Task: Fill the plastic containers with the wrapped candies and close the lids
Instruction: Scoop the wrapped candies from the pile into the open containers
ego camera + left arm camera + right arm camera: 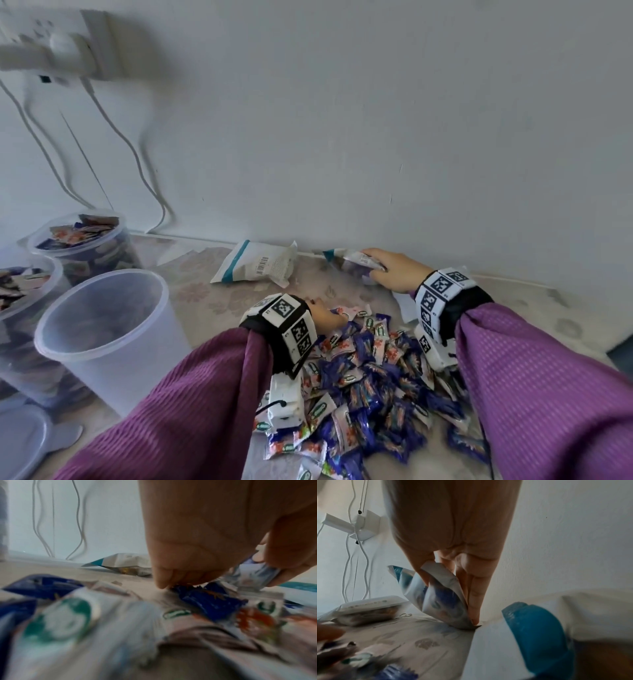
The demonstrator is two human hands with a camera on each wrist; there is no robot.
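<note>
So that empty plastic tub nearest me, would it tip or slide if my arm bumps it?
Probably yes. The empty tub is tall, thin-walled and has nothing inside, so it is likely light and easy to shove. It widens toward the rim, which suggests a knock up high could tip it. The left sleeve is close beside it.

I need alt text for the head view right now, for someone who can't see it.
Two purple-sleeved arms reach over a pile of wrapped candies: the left hand rests on the pile's far edge, the right hand grips a crumpled bag by the wall. At left stand one empty plastic container and two filled ones, all lidless.
</note>
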